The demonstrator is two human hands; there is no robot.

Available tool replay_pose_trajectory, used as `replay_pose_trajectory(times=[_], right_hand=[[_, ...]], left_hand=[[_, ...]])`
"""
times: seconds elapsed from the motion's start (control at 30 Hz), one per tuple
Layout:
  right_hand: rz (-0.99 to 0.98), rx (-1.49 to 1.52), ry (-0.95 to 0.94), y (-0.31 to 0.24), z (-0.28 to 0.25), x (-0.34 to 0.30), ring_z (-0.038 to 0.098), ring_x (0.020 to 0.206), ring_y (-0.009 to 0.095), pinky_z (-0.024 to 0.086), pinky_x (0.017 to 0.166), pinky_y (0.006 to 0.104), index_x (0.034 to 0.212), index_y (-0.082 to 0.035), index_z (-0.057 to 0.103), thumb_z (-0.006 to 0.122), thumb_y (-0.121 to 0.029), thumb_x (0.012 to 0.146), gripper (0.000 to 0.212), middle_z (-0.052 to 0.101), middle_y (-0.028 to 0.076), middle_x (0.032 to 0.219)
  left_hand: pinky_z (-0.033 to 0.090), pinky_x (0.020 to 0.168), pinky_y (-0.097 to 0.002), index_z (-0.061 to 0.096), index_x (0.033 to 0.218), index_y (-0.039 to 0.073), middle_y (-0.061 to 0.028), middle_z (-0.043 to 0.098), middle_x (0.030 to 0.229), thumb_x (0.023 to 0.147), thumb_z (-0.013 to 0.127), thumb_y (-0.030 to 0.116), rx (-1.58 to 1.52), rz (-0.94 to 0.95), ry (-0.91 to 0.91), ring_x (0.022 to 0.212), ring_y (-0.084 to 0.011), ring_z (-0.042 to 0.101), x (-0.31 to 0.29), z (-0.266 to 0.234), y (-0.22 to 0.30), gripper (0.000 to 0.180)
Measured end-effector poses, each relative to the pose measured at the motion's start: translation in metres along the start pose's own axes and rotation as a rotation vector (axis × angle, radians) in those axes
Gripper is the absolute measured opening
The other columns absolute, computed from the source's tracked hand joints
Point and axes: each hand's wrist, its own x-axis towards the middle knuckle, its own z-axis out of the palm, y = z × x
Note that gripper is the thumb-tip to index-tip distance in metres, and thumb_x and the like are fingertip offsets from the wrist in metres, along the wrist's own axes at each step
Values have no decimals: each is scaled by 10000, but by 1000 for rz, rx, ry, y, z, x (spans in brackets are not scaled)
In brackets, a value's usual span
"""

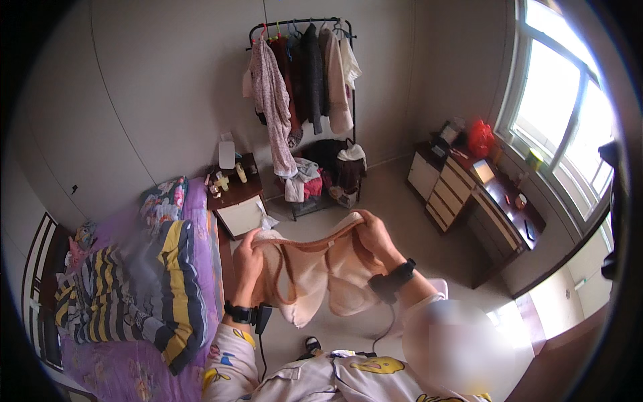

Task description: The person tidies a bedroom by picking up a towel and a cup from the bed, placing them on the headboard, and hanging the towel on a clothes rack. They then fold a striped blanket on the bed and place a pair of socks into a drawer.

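A soft beige garment (309,273) with brown edging hangs spread out in front of my body. An opening trimmed in brown shows on its left side; whether it is a vest or has sleeves, I cannot tell. My left hand (248,262) is closed on its upper left corner, thumb on top. At the upper right corner my right hand (375,234) grips the brown edge, a little higher than the left. The top edge sags between both hands, and the lower part hangs loose.
To the left stands a bed (213,268) with a striped quilt (177,288). Beyond it is a nightstand (242,220) with bottles. A clothes rack (301,21) stands at the far wall. At right, a desk (499,208) runs under the window (549,87). Cables hang from both wrists.
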Motion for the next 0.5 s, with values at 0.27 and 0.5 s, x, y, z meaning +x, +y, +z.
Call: replay_pose_trajectory(times=[0.27, 0.5], right_hand=[[-434, 269, 256, -61, -27, 150, 604, 880, 248, 463, 785, 316, 1148, -46, 476, 448, 63, 809, 357, 606, 150, 913], [-475, 219, -350, -32, -6, 208, 628, 758, 290, 498, 666, 342, 1195, -40, 396, 618, -113, 793, 465, 598, 164, 840]], left_hand=[[426, 862, -300, 464, 1148, 31, -70, 527, 1105, 904, 542, 182, -682, 97, 469, 983, -183, 525, 141, 62, 45, 297], [393, 973, -447, 396, 1297, 96, -84, 482, 1277, 955, 266, 400, -1721, -573, -148, 1179, -253, 465, 197, 193, 68, 476]])
